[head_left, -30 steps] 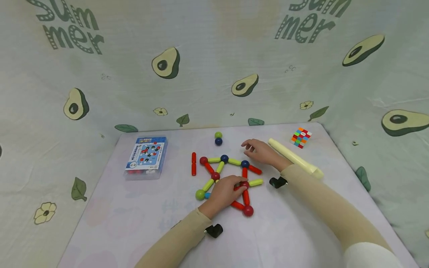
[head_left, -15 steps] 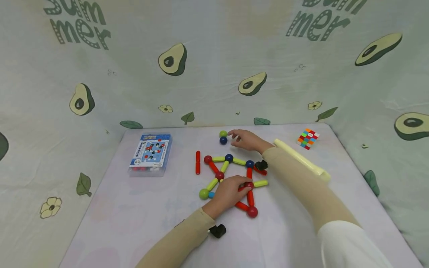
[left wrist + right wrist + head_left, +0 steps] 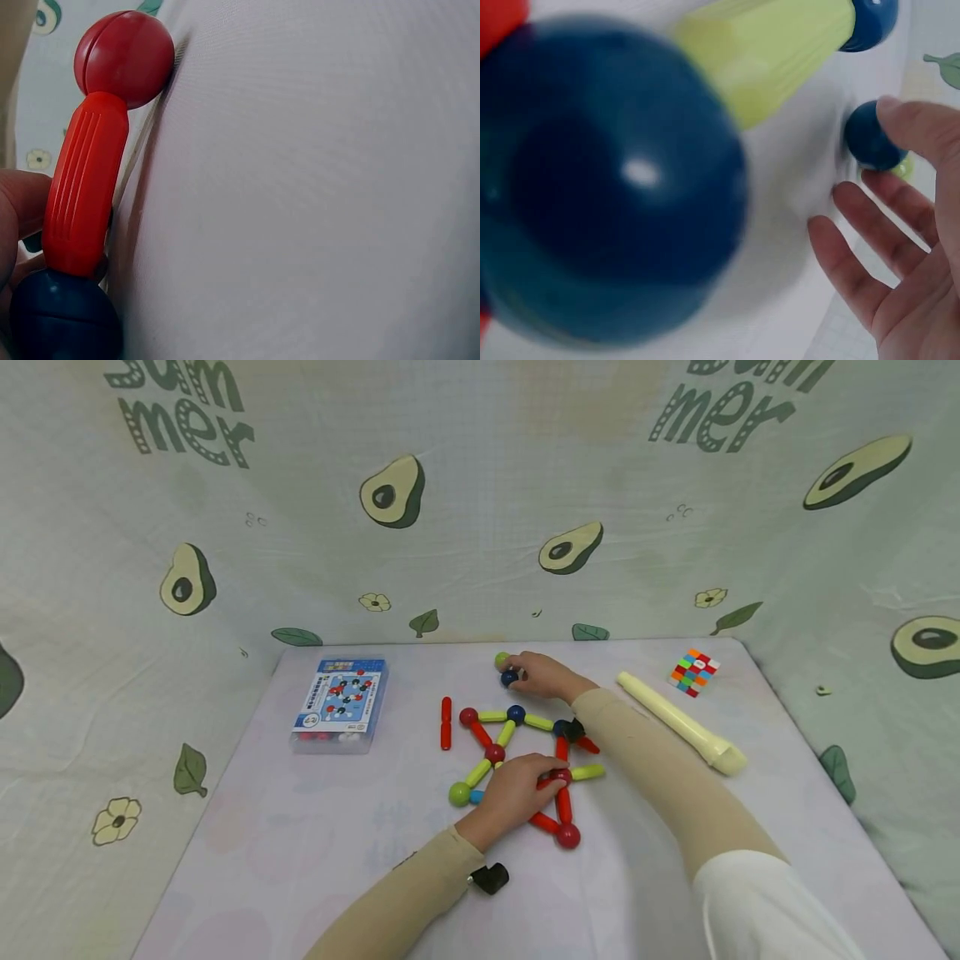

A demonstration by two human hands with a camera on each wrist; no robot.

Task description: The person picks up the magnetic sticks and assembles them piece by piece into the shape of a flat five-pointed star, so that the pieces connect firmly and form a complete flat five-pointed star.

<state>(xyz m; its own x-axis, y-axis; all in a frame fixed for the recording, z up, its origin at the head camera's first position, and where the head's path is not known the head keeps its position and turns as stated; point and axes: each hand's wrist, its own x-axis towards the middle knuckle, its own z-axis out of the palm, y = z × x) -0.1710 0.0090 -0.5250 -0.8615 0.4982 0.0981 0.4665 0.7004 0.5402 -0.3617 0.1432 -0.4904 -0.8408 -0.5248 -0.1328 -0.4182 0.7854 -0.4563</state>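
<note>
A flat ball-and-stick model lies on the table, made of red, blue and green balls joined by coloured sticks. My left hand (image 3: 512, 795) is over its middle, thumb and finger pinching a red ball (image 3: 562, 777) and hiding some joints. In the left wrist view a red stick (image 3: 86, 184) links another red ball (image 3: 126, 58) to a dark blue ball (image 3: 66, 319), with fingertips behind it. Beyond the model my right hand (image 3: 551, 677) pinches a loose dark blue ball (image 3: 874, 136) between thumb and index finger. A green ball (image 3: 501, 659) touches or nearly touches it.
Two red sticks (image 3: 446, 723) lie end to end left of the model. A clear-sided toy box (image 3: 341, 706) stands at left. To the right are a pale yellow tube (image 3: 678, 722) and a colourful cube (image 3: 693, 672). A printed cloth (image 3: 465, 552) hangs behind.
My right hand has moved left from above the model's right side to the loose blue ball and taken hold of it. My left hand keeps its place on the model; the head view has shifted slightly.
</note>
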